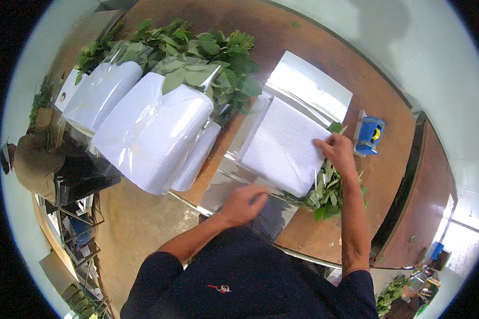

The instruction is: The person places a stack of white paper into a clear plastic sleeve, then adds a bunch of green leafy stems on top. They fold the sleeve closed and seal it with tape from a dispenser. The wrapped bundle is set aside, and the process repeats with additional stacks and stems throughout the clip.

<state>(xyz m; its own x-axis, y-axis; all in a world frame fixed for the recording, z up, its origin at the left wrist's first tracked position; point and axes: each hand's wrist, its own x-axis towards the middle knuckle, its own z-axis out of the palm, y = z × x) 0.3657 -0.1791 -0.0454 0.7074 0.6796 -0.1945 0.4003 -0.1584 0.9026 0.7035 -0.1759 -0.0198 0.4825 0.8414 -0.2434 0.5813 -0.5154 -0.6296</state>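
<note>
A bundle of leafy stems wrapped in white corrugated cardboard (283, 143) lies on sheets of clear film (277, 225) before me. Green leaves (330, 189) stick out at its right end. My right hand (337, 153) is at the right edge of the cardboard, with thumb and fingers closed on that edge. Just below the bundle's near side, my left hand (243, 205) is over the film, its fingers bent; whether they pinch the film is unclear. Beyond the bundle lies a shiny, flat film sheet (309, 85).
Several wrapped bundles (151, 131) with leaves (207, 48) fill the left of the wooden table (323, 52). To the right stands a blue tape dispenser (368, 135). A person (40, 159) is at the far left. Another brown tabletop (419, 203) adjoins on the right.
</note>
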